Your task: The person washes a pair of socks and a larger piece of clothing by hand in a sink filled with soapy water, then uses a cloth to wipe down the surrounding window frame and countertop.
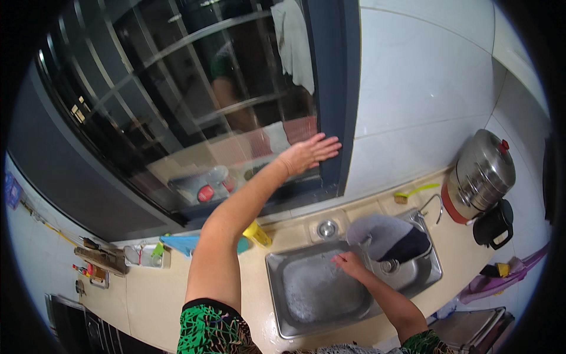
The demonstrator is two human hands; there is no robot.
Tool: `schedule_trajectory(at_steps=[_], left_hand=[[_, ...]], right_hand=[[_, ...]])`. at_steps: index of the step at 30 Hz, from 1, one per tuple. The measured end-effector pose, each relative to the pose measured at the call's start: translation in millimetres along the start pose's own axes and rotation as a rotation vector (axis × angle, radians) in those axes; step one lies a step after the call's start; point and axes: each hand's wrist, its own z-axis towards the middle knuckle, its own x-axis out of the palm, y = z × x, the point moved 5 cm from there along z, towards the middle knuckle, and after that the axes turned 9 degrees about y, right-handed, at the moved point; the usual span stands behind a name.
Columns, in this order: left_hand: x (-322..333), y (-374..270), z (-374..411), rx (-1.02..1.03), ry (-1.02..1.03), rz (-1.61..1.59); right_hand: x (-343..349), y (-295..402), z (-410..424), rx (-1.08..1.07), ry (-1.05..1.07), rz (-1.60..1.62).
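My left hand [311,152] reaches up with fingers spread and lies at the dark window frame [334,168], holding nothing. Over the large steel sink basin [327,283] is my right hand [350,265], its fingers loosely bent; whether it holds anything small cannot be told. The basin has soapy foam along its bottom. A grey and navy cloth item [382,236], padded in look, is draped over the divider and the smaller basin beside my right hand. Behind the sink stands a small steel strainer [327,229].
A green-handled brush [401,198], a large steel pot-like container [484,177] and a black electric kettle [493,223] stand right. A yellow bottle [257,234], blue cloth [181,243] and white tray [161,261] are left. The sink faucet [435,205] curves behind the small basin.
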Motion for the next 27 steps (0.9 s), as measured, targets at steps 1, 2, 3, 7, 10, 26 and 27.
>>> schedule_trajectory(at_steps=[1,2,3,7,10,26,27], left_hand=[[3,-4,-6,0.015,-0.013,0.018],[7,-1,-9,0.022,-0.001,0.01],[9,-4,-11,0.029,0.009,-0.012],[8,-2,-21,0.023,0.014,0.016],[8,-4,-27,0.029,0.026,0.039],[-41,7,-35,-0.148,-0.143,-0.104],[-31,7,-37,-0.169,-0.144,-0.191]], right_hand=[[-3,20,8,-0.067,-0.092,-0.07],[-9,43,19,-0.137,-0.186,-0.137],[-14,56,25,-0.192,-0.277,-0.205],[-26,71,63,-0.196,-0.427,-0.22],[-30,87,82,-0.164,-0.476,-0.225],[5,59,86,-0.227,-0.414,-0.273],[16,77,90,-0.23,-0.368,-0.232]])
